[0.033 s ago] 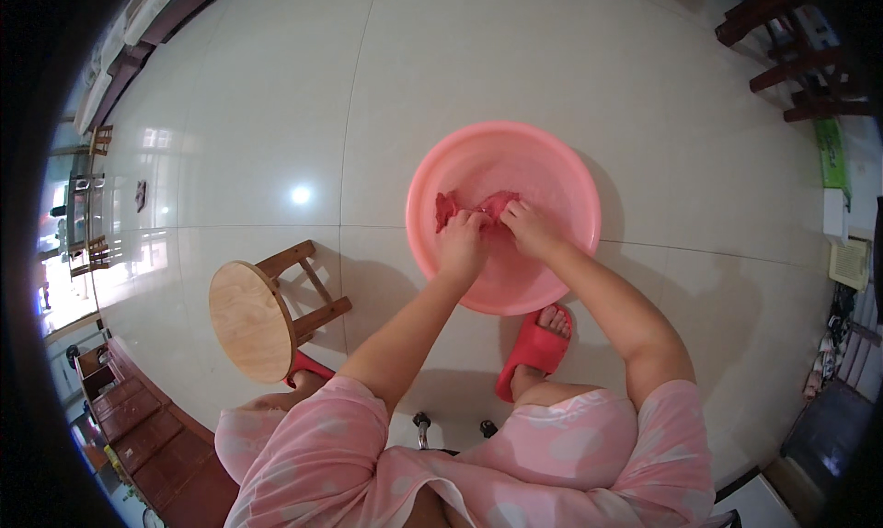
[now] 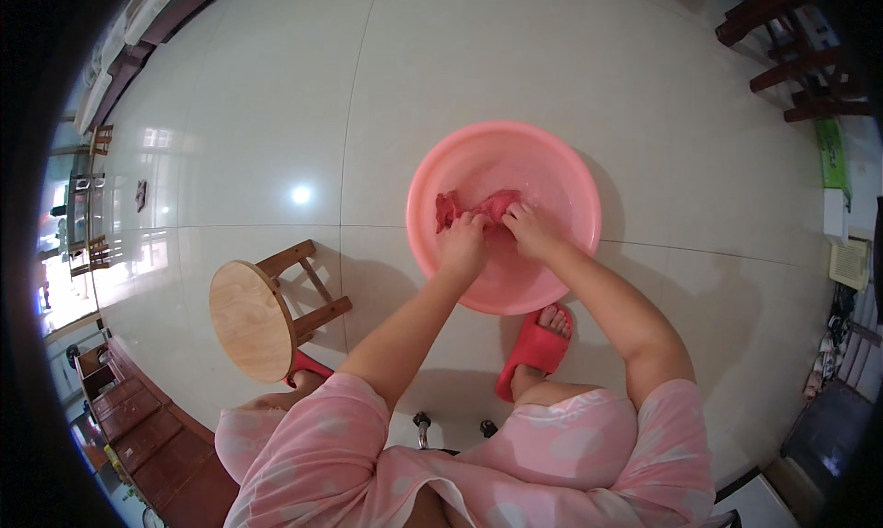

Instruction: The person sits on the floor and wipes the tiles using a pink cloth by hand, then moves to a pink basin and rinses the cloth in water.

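Observation:
A round pink basin [image 2: 510, 289] stands on the floor before me, with water that looks shallow inside. In it lies a crumpled wet red cloth [image 2: 498, 202], one bunched end spread out toward the basin's left side. My left hand [image 2: 466, 241] grips the middle of the cloth, fingers curled. Close beside it, my right hand [image 2: 531, 229] is closed on the cloth's right part. Both hands are inside the basin, knuckles up, and the fingertips are partly hidden.
A wooden stool [image 2: 253, 321] lies tipped on its side at the left. My foot in a red slipper [image 2: 538, 349] is just below the basin. Dark wooden furniture [image 2: 777, 59] stands at the far right, and a brown cabinet [image 2: 152, 436] at the lower left.

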{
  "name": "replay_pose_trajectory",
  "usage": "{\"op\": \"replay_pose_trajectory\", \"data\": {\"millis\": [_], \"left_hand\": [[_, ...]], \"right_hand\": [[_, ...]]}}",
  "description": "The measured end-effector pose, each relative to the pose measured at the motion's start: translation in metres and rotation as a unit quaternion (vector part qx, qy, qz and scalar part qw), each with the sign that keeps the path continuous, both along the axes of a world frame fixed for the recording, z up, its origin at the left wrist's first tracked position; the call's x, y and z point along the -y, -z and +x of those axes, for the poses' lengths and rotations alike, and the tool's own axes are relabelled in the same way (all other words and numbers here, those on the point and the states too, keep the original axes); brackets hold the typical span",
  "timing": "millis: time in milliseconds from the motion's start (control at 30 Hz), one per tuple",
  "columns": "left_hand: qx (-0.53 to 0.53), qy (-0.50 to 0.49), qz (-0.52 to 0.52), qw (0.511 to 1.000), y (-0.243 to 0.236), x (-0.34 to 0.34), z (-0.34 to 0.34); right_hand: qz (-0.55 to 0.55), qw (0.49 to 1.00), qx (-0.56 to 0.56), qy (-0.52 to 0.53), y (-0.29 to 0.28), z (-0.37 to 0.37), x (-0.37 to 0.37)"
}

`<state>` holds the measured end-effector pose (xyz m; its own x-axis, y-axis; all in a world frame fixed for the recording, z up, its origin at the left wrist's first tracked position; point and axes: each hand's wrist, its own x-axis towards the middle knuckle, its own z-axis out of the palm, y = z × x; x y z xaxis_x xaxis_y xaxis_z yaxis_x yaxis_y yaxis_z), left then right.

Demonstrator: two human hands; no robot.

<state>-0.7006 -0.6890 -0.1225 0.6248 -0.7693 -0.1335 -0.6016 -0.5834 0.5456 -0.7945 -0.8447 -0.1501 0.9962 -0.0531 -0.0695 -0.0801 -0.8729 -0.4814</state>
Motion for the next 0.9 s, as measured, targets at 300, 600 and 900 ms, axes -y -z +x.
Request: {"op": "replay_pose_trajectory", "data": {"millis": [300,600,900], "left_hand": [[-0.004,0.069,0.178,0.982,0.017,0.008,0.009],[-0.352,0.01,0.093,0.931,-0.016,0.021,0.025],[-0.532,-0.16,-0.164,0.815,0.005,0.02,0.023]], "right_hand": [[0.027,0.983,-0.179,-0.02,-0.015,0.009,0.004],[0.579,0.739,-0.219,0.265,-0.05,0.026,0.046],[0.652,0.678,-0.17,0.294,-0.062,0.035,0.061]]}}
